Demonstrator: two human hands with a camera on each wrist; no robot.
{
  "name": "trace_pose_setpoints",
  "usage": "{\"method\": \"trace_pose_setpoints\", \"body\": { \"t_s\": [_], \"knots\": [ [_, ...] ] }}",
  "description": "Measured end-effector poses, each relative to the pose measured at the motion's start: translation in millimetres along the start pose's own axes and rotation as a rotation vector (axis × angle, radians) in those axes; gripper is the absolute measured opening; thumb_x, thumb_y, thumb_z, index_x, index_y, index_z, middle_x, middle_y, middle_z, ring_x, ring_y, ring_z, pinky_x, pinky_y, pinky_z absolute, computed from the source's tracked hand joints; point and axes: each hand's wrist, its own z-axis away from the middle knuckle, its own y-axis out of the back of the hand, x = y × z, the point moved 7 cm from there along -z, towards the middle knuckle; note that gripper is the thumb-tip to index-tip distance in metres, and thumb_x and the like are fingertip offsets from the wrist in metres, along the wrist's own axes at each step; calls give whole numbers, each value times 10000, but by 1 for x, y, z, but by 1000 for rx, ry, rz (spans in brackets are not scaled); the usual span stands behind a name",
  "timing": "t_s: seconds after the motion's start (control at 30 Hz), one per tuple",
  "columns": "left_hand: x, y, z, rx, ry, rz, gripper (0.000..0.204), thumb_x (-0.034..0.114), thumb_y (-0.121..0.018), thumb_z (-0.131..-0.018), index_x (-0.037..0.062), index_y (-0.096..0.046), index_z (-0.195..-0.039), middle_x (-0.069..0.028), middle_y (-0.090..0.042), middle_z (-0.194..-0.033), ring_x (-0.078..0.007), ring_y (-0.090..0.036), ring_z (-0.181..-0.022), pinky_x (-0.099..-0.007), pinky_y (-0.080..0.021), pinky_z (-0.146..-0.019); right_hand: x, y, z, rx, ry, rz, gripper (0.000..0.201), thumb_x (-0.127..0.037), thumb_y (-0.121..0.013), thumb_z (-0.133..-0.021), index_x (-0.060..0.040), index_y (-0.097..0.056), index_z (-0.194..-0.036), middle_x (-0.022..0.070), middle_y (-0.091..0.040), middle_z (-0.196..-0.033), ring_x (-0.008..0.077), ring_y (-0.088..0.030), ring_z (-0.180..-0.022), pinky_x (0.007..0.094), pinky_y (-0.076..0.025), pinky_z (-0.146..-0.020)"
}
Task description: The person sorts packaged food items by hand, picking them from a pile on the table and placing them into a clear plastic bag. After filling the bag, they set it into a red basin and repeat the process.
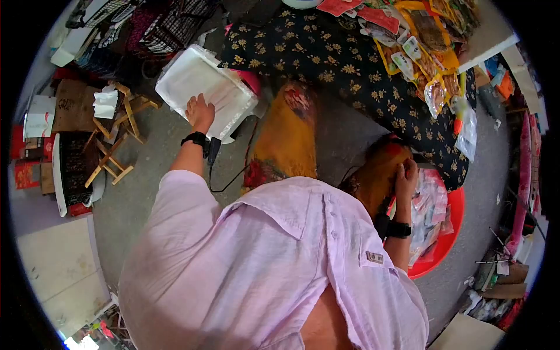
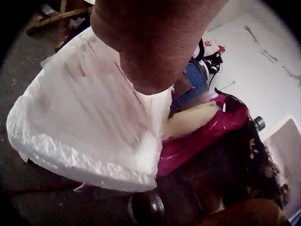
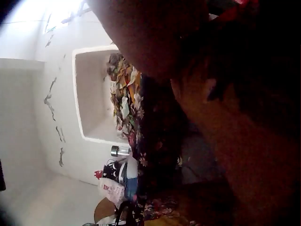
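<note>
My left hand (image 1: pixel 201 114) reaches over a white foam box lid (image 1: pixel 224 108), its fingers extended over the lid's near-left part. In the left wrist view the white foam box lid (image 2: pixel 84 117) looks shallow, with a rough rim, and the left hand (image 2: pixel 155 47) overlaps its upper edge; the fingertips are hidden there. A magenta plastic bag (image 2: pixel 207 132) shows beside the lid. My right hand (image 1: pixel 406 181) rests at my right knee with loosely bent fingers and no object visible in it. The right wrist view is dark around that hand.
A red basin (image 1: pixel 452 233) with clear packets stands right of my knee. Ahead, a dark flowered cloth (image 1: pixel 332 58) covers a table bearing many food packets (image 1: pixel 431 64). A wooden folding stool (image 1: pixel 111 151) stands at left. A black cable (image 1: pixel 224 189) hangs near my left wrist.
</note>
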Motion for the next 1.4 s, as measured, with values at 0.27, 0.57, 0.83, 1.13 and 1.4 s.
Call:
{"method": "trace_pose_setpoints", "body": {
  "t_s": [0.27, 0.57, 0.83, 1.13, 1.4],
  "knots": [
    [-27, -22, -33, -343, 59, -35, 368, 268, -442, -764, 122, -446, -1102, -118, -461, -1098, -282, -427, -1021, -410, -374, -797, 6, -11, -6, -1, 39, 27, 255, -69, -479, -737, 39, -458, -967, 169, -505, -936, 283, -481, -891, 317, -361, -795],
    [-35, 2, -44, -64, -168, -459, 247, 167, -412, -743, 118, -522, -959, -71, -537, -998, -243, -475, -977, -446, -284, -839, 33, -21, -7, -21, -2, -2, 293, -87, -468, -766, 45, -434, -1026, 150, -482, -1010, 244, -461, -959, 292, -338, -847],
    [-55, -11, -58, -263, -81, -394, 245, 175, -361, -779, 96, -536, -931, -106, -570, -920, -260, -546, -854, -396, -399, -732, 21, -23, -11, -9, -13, 101, 295, -100, -475, -761, 48, -439, -1014, 167, -487, -1007, 259, -457, -967, 302, -334, -851],
    [25, 36, -10, -299, -164, 697, 217, 222, -515, -759, 13, -547, -806, -88, -565, -699, -168, -528, -620, -284, -411, -572, -17, -22, -28, -50, 79, -33, 218, -110, -523, -740, 23, -503, -911, 148, -533, -895, 262, -509, -842, 301, -391, -748],
    [199, 66, 110, -795, -260, 1317, 118, 153, -528, -773, 44, -510, -730, 22, -456, -589, -60, -416, -525, -194, -351, -489, -144, -91, -22, -480, 16, -554, 225, -198, -540, -778, 4, -514, -875, 38, -534, -749, 107, -497, -686, 236, -404, -567]
  ]
}}
